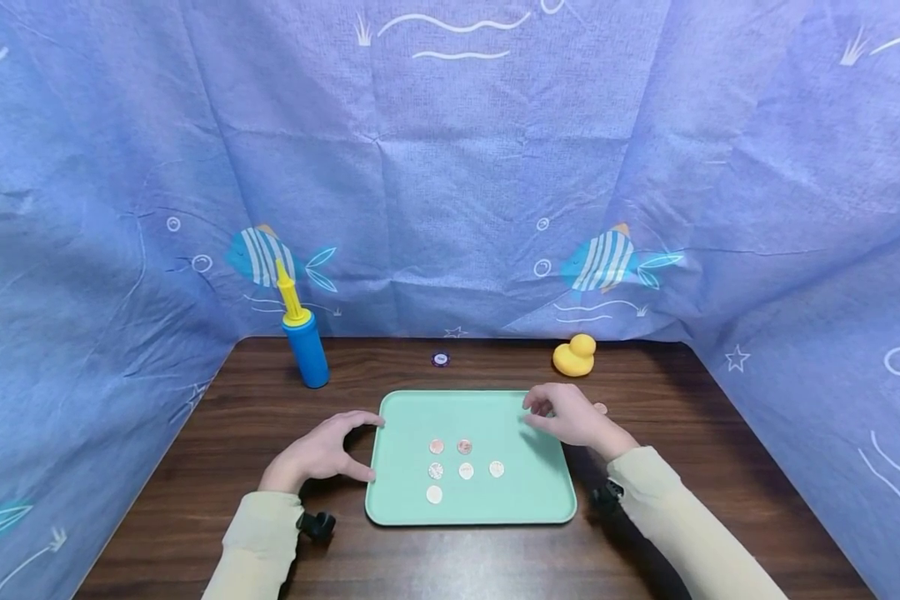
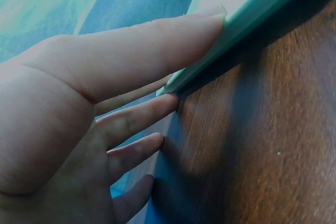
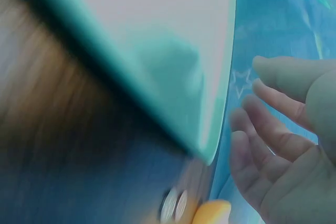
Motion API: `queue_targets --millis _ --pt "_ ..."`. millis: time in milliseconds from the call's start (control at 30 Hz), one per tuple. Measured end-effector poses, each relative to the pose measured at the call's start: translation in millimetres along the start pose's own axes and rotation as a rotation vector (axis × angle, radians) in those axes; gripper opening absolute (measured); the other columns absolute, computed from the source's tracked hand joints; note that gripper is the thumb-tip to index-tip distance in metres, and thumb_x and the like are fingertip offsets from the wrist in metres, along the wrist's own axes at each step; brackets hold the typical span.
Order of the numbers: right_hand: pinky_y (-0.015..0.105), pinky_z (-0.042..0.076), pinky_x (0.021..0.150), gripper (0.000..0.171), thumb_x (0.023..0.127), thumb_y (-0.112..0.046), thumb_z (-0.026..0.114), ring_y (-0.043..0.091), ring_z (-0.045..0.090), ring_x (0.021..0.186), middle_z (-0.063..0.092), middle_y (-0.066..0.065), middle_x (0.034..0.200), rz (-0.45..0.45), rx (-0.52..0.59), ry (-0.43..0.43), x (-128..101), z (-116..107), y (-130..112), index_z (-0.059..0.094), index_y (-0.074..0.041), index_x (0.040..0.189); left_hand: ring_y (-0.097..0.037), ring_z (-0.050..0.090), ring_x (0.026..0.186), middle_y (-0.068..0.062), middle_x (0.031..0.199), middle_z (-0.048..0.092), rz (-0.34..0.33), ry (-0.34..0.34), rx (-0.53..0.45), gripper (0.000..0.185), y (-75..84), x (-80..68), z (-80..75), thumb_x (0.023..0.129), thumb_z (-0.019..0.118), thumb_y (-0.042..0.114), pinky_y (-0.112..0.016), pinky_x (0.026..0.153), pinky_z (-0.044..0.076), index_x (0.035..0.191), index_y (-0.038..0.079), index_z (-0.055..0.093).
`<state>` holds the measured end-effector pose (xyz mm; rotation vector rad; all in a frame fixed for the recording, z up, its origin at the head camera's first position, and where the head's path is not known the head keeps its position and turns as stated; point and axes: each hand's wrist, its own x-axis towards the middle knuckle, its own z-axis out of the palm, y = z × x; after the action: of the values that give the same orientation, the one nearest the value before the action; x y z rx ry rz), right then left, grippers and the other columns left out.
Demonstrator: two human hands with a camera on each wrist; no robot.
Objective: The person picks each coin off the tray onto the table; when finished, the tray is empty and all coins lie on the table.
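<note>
A mint-green tray [image 1: 412,408] lies on the dark wooden table, with several coins on its left and middle part. Two reddish coins, one of them this coin [image 1: 464,447], form the far row. Paler coins, such as this silvery coin [image 1: 466,471], lie nearer. My left hand [image 1: 322,450] is at the tray's left edge, thumb and fingers spread. In the left wrist view its thumb [image 2: 173,40] lies against the tray's rim. Above the far right corner hovers my right hand [image 1: 562,414], fingers loosely bent, nothing visible between them.
Just right of the tray, two coins [image 3: 169,204] lie on the wood, partly hidden by my right hand in the head view. Along the back stand a blue and yellow hand pump [image 1: 307,350], a dark poker chip [image 1: 440,359] and a yellow rubber duck [image 1: 574,357]. Blue fish-print cloth [image 1: 450,208] surrounds the table.
</note>
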<state>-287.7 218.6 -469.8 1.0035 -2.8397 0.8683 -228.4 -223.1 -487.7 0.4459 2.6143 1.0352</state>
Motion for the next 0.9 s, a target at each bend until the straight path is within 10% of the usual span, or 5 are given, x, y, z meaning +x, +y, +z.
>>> queue_targets --millis 900 --pt "0.026 0.057 0.083 0.017 0.092 -0.016 0.083 0.014 0.069 0.091 0.075 0.000 0.103 -0.141 -0.054 -0.318 51.4 50.2 -69.9 0.078 -0.011 0.107 -0.041 0.042 0.146 -0.013 0.156 0.052 0.009 -0.004 0.006 0.081 -0.7 -0.5 -1.1 0.076 0.096 0.032 -0.064 0.116 0.038 0.147 0.015 0.060"
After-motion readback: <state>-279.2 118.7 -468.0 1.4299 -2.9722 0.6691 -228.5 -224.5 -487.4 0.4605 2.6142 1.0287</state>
